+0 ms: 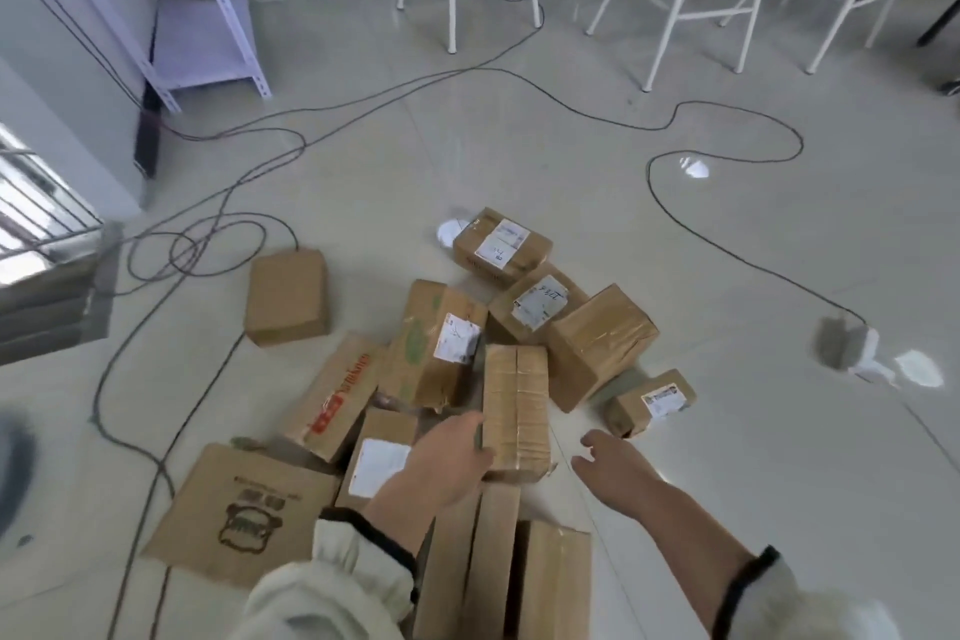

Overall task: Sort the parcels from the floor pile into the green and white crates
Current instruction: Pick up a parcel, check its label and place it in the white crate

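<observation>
– So, how far along is your sort?
– Early, by the look of it. About a dozen parcels lie heaped on the floor. Neither crate is in view, so what is already sorted cannot be told.
– Which one do you have?
– A taped box at the heap's near side, resting on other parcels. Your left hand grips its near left edge. Your right hand hangs open just beside it, not touching.
– Its lie?
– Long axis runs almost straight away from you, broad taped face up, one short end toward you.
</observation>
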`<state>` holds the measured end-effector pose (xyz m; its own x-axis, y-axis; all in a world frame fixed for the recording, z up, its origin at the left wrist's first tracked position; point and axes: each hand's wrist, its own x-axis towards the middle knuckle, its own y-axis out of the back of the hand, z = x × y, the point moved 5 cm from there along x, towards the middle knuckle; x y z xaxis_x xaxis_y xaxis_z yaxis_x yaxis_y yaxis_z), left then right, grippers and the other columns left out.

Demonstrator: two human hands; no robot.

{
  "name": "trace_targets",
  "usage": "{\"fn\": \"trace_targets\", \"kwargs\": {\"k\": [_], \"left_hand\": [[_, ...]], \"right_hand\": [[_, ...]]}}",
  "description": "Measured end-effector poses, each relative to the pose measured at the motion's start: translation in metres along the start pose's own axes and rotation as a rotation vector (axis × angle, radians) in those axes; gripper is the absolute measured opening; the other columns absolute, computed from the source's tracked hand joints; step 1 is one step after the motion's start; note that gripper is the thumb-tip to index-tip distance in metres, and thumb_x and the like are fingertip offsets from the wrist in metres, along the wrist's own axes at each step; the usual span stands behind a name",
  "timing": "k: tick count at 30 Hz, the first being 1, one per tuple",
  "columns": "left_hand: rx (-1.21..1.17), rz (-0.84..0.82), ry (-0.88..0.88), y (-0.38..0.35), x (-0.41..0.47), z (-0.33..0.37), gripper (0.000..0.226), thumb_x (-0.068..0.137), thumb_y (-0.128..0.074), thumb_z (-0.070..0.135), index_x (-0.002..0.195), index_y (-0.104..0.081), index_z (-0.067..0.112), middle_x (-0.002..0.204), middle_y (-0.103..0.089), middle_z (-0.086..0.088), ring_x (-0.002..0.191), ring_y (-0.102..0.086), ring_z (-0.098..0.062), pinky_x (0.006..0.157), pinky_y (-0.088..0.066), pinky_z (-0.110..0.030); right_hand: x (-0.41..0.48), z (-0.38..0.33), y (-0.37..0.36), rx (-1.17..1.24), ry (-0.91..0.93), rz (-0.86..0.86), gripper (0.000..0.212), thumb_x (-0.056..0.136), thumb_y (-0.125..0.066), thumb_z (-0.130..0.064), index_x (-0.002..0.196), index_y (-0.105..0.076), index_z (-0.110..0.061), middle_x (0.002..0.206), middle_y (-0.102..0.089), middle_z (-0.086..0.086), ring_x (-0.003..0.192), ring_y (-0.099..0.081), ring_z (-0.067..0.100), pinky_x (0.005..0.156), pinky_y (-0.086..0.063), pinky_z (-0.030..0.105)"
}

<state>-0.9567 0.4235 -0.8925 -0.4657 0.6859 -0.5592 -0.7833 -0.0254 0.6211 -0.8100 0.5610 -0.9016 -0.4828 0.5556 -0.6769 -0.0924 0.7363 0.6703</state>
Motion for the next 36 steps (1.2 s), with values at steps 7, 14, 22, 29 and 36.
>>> {"fn": "trace_targets", "kwargs": {"k": [7,14,22,29,36], "left_hand": [[0.111,0.024,-0.039,-0.075,0.148,-0.068,0.064,0.088,-0.057,0.044,0.142,-0.029,0.022,0.127,-0.058,-0.004,0.113,-0.056,-0.023,0.094,-0.046,-0.038],[-0.415,0.064,0.01,-0.088,0.165,-0.104,0.083,0.083,-0.07,0.014,0.148,-0.021,0.032,0.138,-0.049,-0.001,0.125,-0.048,-0.018,0.105,-0.042,-0.039],[-0.712,0.062,0.146,-0.085,0.184,-0.148,0.068,0.09,-0.055,0.004,0.145,-0.029,0.033,0.137,-0.051,-0.003,0.12,-0.05,-0.021,0.106,-0.04,-0.047],[-0.583,0.15,0.316,-0.085,0.179,-0.151,0.051,0.098,-0.036,0.049,0.131,-0.052,0.015,0.128,-0.057,-0.008,0.117,-0.051,-0.026,0.098,-0.039,-0.032],[-0.498,0.025,0.15,-0.092,0.174,-0.136,0.042,0.092,-0.058,0.027,0.132,-0.046,0.027,0.11,-0.059,0.009,0.088,-0.055,-0.007,0.066,-0.043,-0.021]], "right_hand": [[0.151,0.024,-0.076,0.225,0.054,0.089,0.028,0.091,-0.05,-0.031,0.11,-0.055,-0.012,0.102,-0.062,0.005,0.077,-0.054,0.011,0.06,-0.04,0.026],[0.157,0.012,-0.091,0.544,0.143,0.145,0.007,0.082,-0.063,-0.014,0.087,-0.058,-0.017,0.093,-0.065,0.003,0.079,-0.059,0.017,0.068,-0.047,0.03],[0.154,-0.026,-0.091,0.353,0.427,0.109,0.034,0.087,-0.06,-0.014,0.121,-0.063,-0.011,0.11,-0.06,-0.001,0.095,-0.056,0.012,0.079,-0.04,0.017],[0.152,-0.034,-0.117,0.285,0.462,-0.103,0.033,0.094,-0.051,-0.016,0.126,-0.06,-0.013,0.138,-0.051,-0.001,0.122,-0.046,0.009,0.087,-0.028,0.0],[0.184,0.037,-0.102,0.626,-0.049,0.181,0.05,0.089,-0.059,-0.019,0.137,-0.046,-0.012,0.135,-0.052,0.007,0.097,-0.056,0.022,0.082,-0.046,0.032]]}}
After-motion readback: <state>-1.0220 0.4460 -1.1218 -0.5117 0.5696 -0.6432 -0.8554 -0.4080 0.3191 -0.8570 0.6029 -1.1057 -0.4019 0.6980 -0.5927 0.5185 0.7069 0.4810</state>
